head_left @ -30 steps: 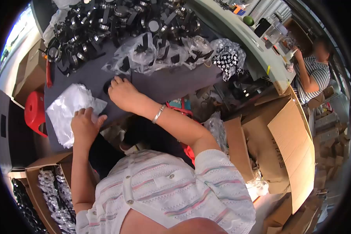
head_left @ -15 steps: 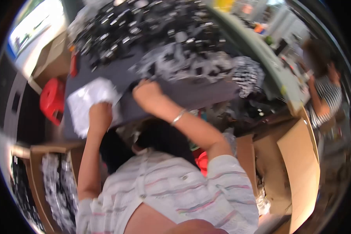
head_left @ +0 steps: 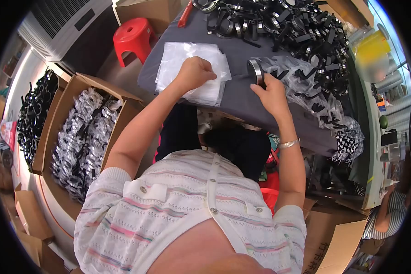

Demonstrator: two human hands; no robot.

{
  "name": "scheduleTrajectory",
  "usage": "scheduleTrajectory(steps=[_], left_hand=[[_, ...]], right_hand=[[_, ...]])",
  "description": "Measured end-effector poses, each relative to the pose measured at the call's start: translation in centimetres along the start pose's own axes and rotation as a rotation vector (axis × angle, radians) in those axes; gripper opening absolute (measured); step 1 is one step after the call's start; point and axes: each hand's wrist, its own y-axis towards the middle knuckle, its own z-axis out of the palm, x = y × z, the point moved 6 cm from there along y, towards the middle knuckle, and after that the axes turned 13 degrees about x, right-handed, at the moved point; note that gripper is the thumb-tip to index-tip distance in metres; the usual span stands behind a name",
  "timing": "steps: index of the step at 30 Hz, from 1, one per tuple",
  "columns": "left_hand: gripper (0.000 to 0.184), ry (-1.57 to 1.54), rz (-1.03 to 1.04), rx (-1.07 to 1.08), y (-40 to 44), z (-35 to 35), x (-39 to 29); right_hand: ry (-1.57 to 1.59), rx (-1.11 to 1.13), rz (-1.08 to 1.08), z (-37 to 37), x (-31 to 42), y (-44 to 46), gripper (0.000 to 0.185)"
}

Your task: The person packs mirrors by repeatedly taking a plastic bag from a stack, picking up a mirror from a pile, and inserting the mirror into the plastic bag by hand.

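Observation:
My left hand (head_left: 196, 74) is closed over a stack of clear plastic bags (head_left: 185, 51), its thumb and fingers pinched at the top sheet. The bags lie flat on the dark grey cloth of the table. In my right hand (head_left: 273, 95) is a round black device with a silver rim (head_left: 256, 72), gripped at its near edge and tilted up on its side. Its exact kind is unclear. Just beyond this hand lie several similar black pieces in clear bags (head_left: 301, 75).
A big heap of loose black and silver devices (head_left: 292, 27) covers the table's far side. A red stool (head_left: 132, 36) stands beyond the left corner. Cardboard boxes hold bagged pieces (head_left: 84, 132) and loose black pieces (head_left: 35, 118). At right, a person's striped sleeve (head_left: 392, 212) shows.
The view has turned and sharpened, so the table sits further right. My left hand stays at the bags; my right hand now shows the round black device upright in it.

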Motion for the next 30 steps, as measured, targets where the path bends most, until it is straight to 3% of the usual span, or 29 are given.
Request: scheduleTrajectory(steps=[1,4,7,10,14,17,19,21,22,24,27,29,30], left_hand=[[0.014,-0.01,-0.017,-0.01,0.1,0.3,0.0],[0.015,0.195,-0.028,-0.074,-0.4,0.8,-1.6],[0.016,0.288,0.013,-0.122,-0.8,1.4,-2.2],[0.018,0.204,0.033,-0.064,-1.4,1.1,-1.8],[0.014,-0.022,0.023,-0.017,-2.4,0.5,-0.8],[0.013,-0.099,0.33,-0.233,-5.3,-2.1,-5.9],[0.014,-0.437,0.408,0.021,-7.9,-2.7,-10.9],[0.017,-0.388,0.769,0.306,-11.6,-3.8,-17.6],[0.019,-0.508,0.994,0.407,-13.0,-3.6,-19.5],[0.02,-0.685,1.241,0.534,-14.8,-3.3,-22.0],[0.015,-0.909,1.154,0.324,-15.9,-3.8,-24.2],[0.015,-0.824,1.215,0.385,-15.5,-3.3,-23.4],[0.016,-0.658,1.321,0.561,-14.7,-2.2,-21.0]], right_hand=[[0.103,-0.006,-0.012,0.2,0.4,0.5,0.021],[0.01,-0.037,-0.206,0.8,2.9,4.2,0.024],[-0.04,0.111,-0.252,3.3,3.8,8.7,0.024],[-0.323,0.24,-0.162,6.0,3.4,11.3,0.022],[-0.151,0.314,-0.112,5.8,2.7,11.4,0.023],[-0.006,0.323,-0.092,6.7,0.5,11.8,0.026],[-0.04,0.247,-0.181,6.3,0.3,11.8,0.027],[-0.033,0.232,-0.193,6.7,0.2,11.4,0.028],[-0.012,0.243,-0.164,6.4,0.6,11.2,0.028],[-0.041,0.256,-0.155,6.4,0.4,11.4,0.029],[-0.026,0.265,-0.123,6.3,0.6,11.1,0.028],[-0.029,0.254,-0.13,6.3,0.1,11.5,0.027],[-0.042,0.244,-0.138,6.1,0.5,11.3,0.026]])
